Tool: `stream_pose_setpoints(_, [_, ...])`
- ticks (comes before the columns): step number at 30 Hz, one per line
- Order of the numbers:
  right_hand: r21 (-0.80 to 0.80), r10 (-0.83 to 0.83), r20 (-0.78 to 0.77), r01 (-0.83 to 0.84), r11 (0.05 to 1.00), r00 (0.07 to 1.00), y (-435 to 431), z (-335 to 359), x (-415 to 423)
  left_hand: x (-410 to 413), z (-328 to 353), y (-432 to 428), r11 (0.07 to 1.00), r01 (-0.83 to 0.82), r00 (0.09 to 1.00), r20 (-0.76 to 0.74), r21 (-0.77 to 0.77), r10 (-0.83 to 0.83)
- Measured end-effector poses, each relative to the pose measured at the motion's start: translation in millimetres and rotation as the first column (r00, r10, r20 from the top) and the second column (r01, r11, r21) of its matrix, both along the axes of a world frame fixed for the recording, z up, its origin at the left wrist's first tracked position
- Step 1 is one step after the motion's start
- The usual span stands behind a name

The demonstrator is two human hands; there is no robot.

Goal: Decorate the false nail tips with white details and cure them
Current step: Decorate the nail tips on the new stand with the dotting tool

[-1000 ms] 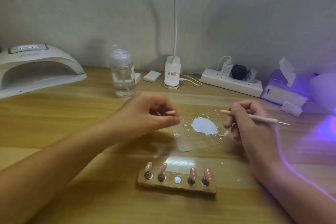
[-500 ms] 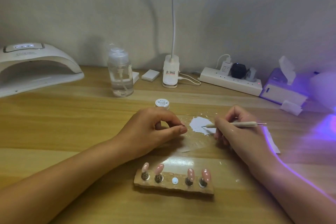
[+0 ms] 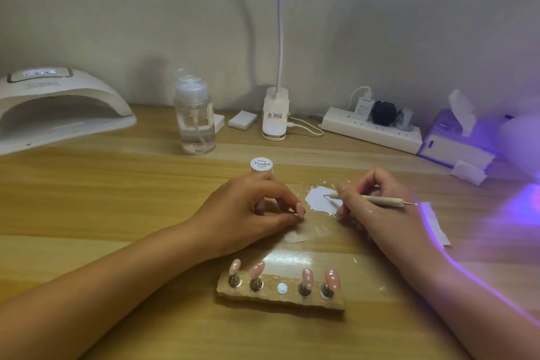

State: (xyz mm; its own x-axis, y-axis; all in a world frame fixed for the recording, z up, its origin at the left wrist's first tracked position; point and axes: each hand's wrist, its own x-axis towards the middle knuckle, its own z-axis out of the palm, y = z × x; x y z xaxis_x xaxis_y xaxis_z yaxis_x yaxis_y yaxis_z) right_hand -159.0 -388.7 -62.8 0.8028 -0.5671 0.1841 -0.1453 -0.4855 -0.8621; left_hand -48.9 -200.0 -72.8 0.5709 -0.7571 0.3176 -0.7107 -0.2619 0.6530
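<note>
A wooden holder near the front of the table carries several pink false nail tips on small stands; its middle slot is bare. My left hand rests on the table behind it and pinches a pink nail tip between thumb and forefinger. My right hand grips a thin dotting tool like a pen. The tool's tip touches a blob of white paint spread on a clear sheet. A small white paint jar stands just behind my left hand.
A white curing lamp sits at the far left. Along the back wall stand a clear pump bottle, a desk lamp base, a power strip and a tissue box. Purple light glows at the right edge.
My right hand has swung left and lowered the tool's tip into the white paint. My left hand has sunk onto the table, still pinching the nail tip.
</note>
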Motion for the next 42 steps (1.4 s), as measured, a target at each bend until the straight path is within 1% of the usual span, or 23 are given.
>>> stream_pose_setpoints(2, [-0.006, 0.001, -0.018, -0.001, 1.000, 1.000, 1, 1, 0, 0, 0, 0, 1.000, 0.005, 1.000, 0.013, -0.005, -0.005])
stream_pose_setpoints(4, [0.026, 0.001, 0.008, -0.001, 1.000, 1.000, 1, 1, 0, -1, 0, -1, 0.999, 0.022, 1.000, 0.009, -0.025, -0.022])
stream_pose_setpoints(8, [0.022, 0.003, 0.027, -0.003, 1.000, 1.000, 0, -1, 1, -1, 2, -1, 0.998, 0.031, 0.997, -0.072, -0.047, -0.034])
stream_pose_setpoints(12, [0.139, -0.068, 0.200, 0.040, 0.989, 0.977, -2, -2, 3, 0, 6, -2, 0.998, 0.021, 0.991, -0.132, -0.053, -0.028])
stream_pose_setpoints(15, [0.123, -0.046, 0.257, 0.015, 0.992, 0.965, 1, 2, 1, -3, 8, -4, 0.999, 0.020, 0.991, -0.134, -0.043, -0.026])
stream_pose_setpoints(17, [0.133, -0.021, 0.285, -0.018, 0.991, 0.958, 5, 5, 0, -5, 7, -6, 1.000, 0.005, 0.995, -0.097, -0.030, -0.007])
stream_pose_setpoints(18, [0.169, -0.013, 0.300, -0.039, 0.985, 0.954, 7, 6, 0, -7, 5, -6, 1.000, -0.006, 0.998, -0.068, -0.022, 0.004])
stream_pose_setpoints(20, [0.292, -0.012, 0.312, -0.084, 0.953, 0.950, 12, 6, 0, -9, 3, -7, 1.000, -0.022, 0.999, -0.029, -0.016, 0.022])
stream_pose_setpoints(22, [0.399, -0.022, 0.289, -0.100, 0.912, 0.957, 18, 3, 0, -9, 2, -7, 1.000, -0.025, 1.000, -0.016, -0.019, 0.025])
stream_pose_setpoints(24, [0.437, -0.015, 0.274, -0.110, 0.893, 0.962, 22, 0, -1, -8, 1, -7, 0.999, -0.022, 1.000, -0.007, -0.026, 0.022])
stream_pose_setpoints(27, [0.434, 0.003, 0.279, -0.129, 0.892, 0.960, 25, 0, -3, -7, 0, -7, 0.999, -0.014, 1.000, 0.005, -0.032, 0.015])
stream_pose_setpoints(30, [0.444, 0.044, 0.305, -0.182, 0.877, 0.951, 27, 1, -5, -6, -1, -7, 0.999, -0.003, 1.000, 0.019, -0.034, 0.004])
stream_pose_setpoints(32, [0.434, 0.086, 0.283, -0.207, 0.877, 0.955, 30, 1, -5, -6, -2, -7, 0.999, -0.014, 0.999, 0.030, -0.032, 0.015])
stream_pose_setpoints(35, [0.408, 0.101, 0.249, -0.199, 0.891, 0.963, 31, 0, -3, -5, -3, -7, 0.999, -0.020, 0.999, 0.037, -0.035, 0.021])
stream_pose_setpoints(42, [0.384, 0.119, 0.231, -0.203, 0.901, 0.966, 31, -2, -1, -5, -4, -8, 0.999, -0.026, 0.999, 0.041, -0.031, 0.027])
